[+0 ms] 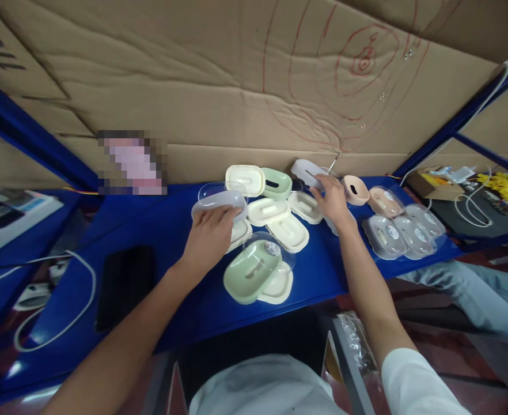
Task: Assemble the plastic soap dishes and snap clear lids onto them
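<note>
My left hand (pixel 211 233) is closed on a pale grey oval soap-box part (pixel 218 203), held just above the blue table (pixel 159 230). My right hand (pixel 332 199) reaches to the back and grips another pale grey soap-box part (pixel 306 172), tilted near the cardboard wall. Between the hands lie several cream trays (pixel 268 210) and a green box (pixel 276 183). In front sits a green tray (pixel 251 271) on a cream one, with a clear lid (pixel 271 248) behind it.
Pink soap boxes (pixel 355 190) and several clear-lidded boxes (pixel 386 236) line the right of the table. A black phone (pixel 124 282) and a white cable (pixel 81 288) lie left. A cardboard wall (pixel 237 86) stands behind. Someone's clothed leg (pixel 474 294) is at the right.
</note>
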A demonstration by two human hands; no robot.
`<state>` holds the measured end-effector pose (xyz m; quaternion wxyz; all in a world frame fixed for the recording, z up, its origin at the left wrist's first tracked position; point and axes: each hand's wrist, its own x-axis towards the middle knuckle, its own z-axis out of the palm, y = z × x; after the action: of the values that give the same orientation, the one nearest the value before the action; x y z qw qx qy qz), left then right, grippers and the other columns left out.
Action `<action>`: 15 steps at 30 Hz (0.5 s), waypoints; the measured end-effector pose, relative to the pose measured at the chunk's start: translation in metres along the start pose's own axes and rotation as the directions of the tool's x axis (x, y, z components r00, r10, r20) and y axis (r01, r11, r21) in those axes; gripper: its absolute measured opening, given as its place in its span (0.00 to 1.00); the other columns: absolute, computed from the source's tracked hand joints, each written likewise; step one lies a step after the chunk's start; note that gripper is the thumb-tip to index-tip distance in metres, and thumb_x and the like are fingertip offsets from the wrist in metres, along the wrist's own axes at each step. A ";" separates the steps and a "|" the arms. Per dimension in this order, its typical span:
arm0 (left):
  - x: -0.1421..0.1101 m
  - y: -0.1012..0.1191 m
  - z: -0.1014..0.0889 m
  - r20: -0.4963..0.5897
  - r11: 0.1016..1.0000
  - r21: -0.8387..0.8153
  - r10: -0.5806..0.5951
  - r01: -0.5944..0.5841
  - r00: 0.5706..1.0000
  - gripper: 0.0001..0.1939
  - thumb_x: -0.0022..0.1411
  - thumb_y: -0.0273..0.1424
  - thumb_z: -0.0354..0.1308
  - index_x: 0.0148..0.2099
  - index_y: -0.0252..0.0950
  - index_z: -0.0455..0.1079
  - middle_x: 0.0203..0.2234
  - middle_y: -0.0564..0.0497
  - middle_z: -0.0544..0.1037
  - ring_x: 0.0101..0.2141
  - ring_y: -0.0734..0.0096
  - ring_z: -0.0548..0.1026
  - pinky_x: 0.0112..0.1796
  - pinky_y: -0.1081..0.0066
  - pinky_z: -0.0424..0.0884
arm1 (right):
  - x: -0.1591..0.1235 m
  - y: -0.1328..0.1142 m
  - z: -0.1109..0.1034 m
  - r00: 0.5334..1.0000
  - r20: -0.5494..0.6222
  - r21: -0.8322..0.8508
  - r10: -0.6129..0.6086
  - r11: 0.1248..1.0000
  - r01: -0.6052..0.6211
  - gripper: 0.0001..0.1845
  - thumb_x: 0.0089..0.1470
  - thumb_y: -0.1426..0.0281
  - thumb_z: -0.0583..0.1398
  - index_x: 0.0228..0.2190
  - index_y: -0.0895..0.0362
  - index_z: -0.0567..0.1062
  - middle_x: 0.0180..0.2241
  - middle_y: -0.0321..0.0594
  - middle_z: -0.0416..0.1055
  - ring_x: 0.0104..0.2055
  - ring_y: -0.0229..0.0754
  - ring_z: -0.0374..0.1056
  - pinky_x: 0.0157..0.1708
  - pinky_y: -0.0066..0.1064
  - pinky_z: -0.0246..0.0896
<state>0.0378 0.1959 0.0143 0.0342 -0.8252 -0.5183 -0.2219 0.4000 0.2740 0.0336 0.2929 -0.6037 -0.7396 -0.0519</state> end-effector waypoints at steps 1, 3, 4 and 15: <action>0.000 0.002 0.000 -0.014 1.000 -0.015 0.009 -0.009 1.000 0.22 0.75 0.26 0.45 0.64 0.37 0.74 0.59 0.39 0.80 0.59 0.47 0.78 0.61 0.47 0.68 | -0.001 -0.002 0.001 1.000 0.012 -0.004 -0.018 1.000 0.018 0.25 0.64 0.68 0.59 0.60 0.58 0.77 0.65 0.55 0.73 0.69 0.58 0.66 0.69 0.55 0.59; -0.001 0.009 -0.005 -0.012 0.994 -0.075 0.074 -0.074 0.997 0.21 0.78 0.29 0.45 0.62 0.37 0.75 0.57 0.40 0.81 0.58 0.49 0.78 0.59 0.50 0.70 | -0.001 -0.006 0.000 1.000 0.010 -0.029 -0.023 0.999 0.024 0.27 0.63 0.72 0.58 0.62 0.56 0.76 0.70 0.53 0.67 0.72 0.57 0.61 0.71 0.56 0.55; -0.001 0.013 -0.008 0.009 0.984 -0.120 0.136 -0.134 0.991 0.20 0.79 0.32 0.45 0.60 0.38 0.76 0.55 0.42 0.82 0.57 0.51 0.78 0.58 0.52 0.71 | -0.001 -0.008 -0.002 1.000 -0.004 -0.045 -0.015 0.999 0.015 0.27 0.63 0.73 0.57 0.62 0.56 0.76 0.71 0.53 0.65 0.73 0.58 0.60 0.71 0.57 0.54; -0.090 0.061 -0.030 0.102 0.964 -0.137 0.244 -0.229 0.964 0.34 0.73 0.45 0.62 0.75 0.47 0.61 0.71 0.39 0.67 0.68 0.42 0.70 0.60 0.45 0.75 | -0.086 -0.099 -0.044 0.892 0.269 0.356 -0.362 0.898 0.258 0.23 0.75 0.55 0.56 0.63 0.49 0.75 0.63 0.44 0.77 0.65 0.50 0.72 0.66 0.49 0.64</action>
<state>0.0484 0.0837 0.0163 -0.0215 -0.8934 -0.4021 -0.1990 0.3339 0.1546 0.0545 0.2445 -0.4227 -0.8644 0.1197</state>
